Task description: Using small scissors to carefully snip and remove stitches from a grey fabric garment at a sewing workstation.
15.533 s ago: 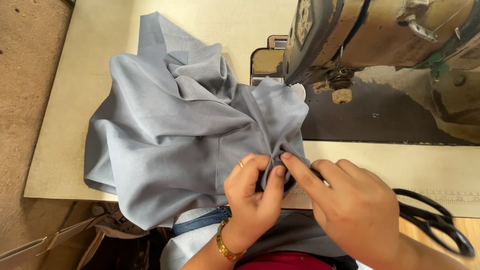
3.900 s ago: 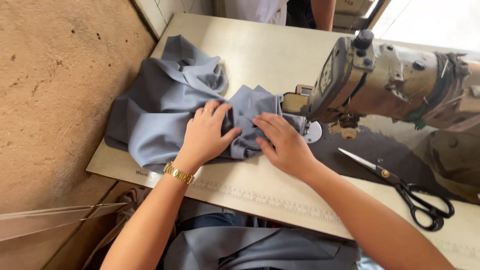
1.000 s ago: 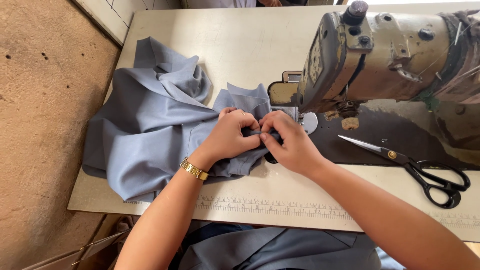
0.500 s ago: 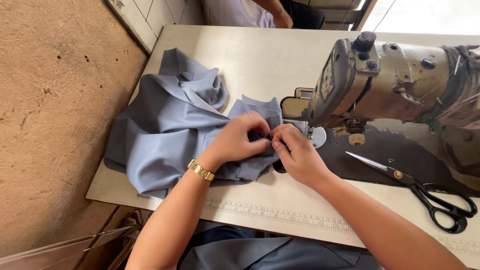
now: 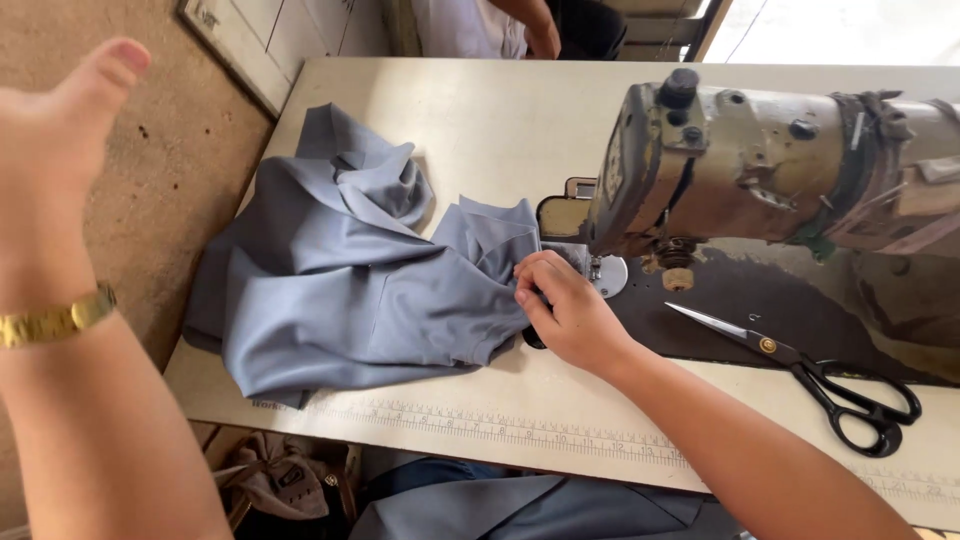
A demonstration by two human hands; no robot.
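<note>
Right hand (image 5: 570, 320) resting on the table, fingers curled and pinching the near right edge of the grey-blue fabric (image 5: 350, 290) just in front of the needle area; fingertips pressed together on the cloth, thumb hidden beneath. Fabric extending leftward and away from that grip as one rumpled heap, its bulk lying on the pale sewing table (image 5: 480, 130) and its left margin reaching the table's left edge. Left hand (image 5: 55, 140) raised well clear of the cloth, close to the camera at far left, blurred, thumb up; whether spread or closed cannot be told, nothing seen in it. One gold bracelet (image 5: 55, 318) on the left wrist.

Immediately right of the pinching fingers: one sewing machine (image 5: 760, 170), beige and worn, its head overhanging a round metal plate (image 5: 608, 276) beside the knuckles. Farther right, on the dark machine bed (image 5: 800, 320): one pair of scissors (image 5: 815, 372), black-handled, blades slightly apart and pointing toward the hand, well apart from the fabric. Along the near table edge: one printed ruler strip (image 5: 520, 430). Below the table edge: a second piece of grey-blue cloth (image 5: 520, 505) over the lap. At top, beyond the table: part of another person (image 5: 480, 25), only torso and an arm visible.
</note>
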